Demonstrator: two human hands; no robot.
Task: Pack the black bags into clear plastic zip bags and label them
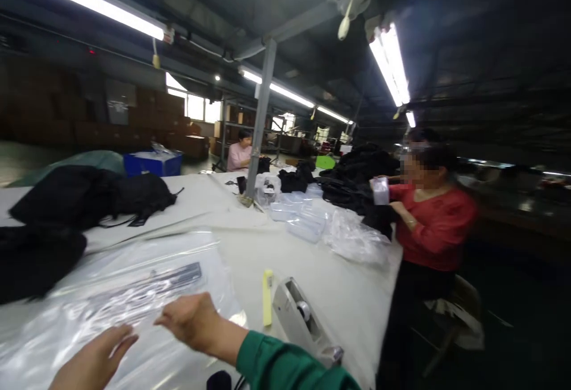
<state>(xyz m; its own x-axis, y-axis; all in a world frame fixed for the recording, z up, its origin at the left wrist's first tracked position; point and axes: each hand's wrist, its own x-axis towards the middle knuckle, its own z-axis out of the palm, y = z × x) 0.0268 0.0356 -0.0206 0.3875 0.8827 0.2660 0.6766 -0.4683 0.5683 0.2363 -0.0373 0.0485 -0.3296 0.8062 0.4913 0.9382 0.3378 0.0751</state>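
Note:
A large clear plastic bag lies on the white-covered table, with a dark printed or flat dark strip showing at its upper part. My left hand is over the bag's near left area, thumb and forefinger slightly apart with nothing visible between them. Close by, my right hand is above the bag, fingers pinched together; whatever they hold is too small to make out. To the right of that hand are a yellow, toothbrush-shaped tool and a grey tape dispenser with a white roll.
Black bags or garments are heaped at left. Past a metal post lie clear plastic bags and a black pile. A co-worker in a red top stands at the right edge; another person is farther back. A blue bin stands behind.

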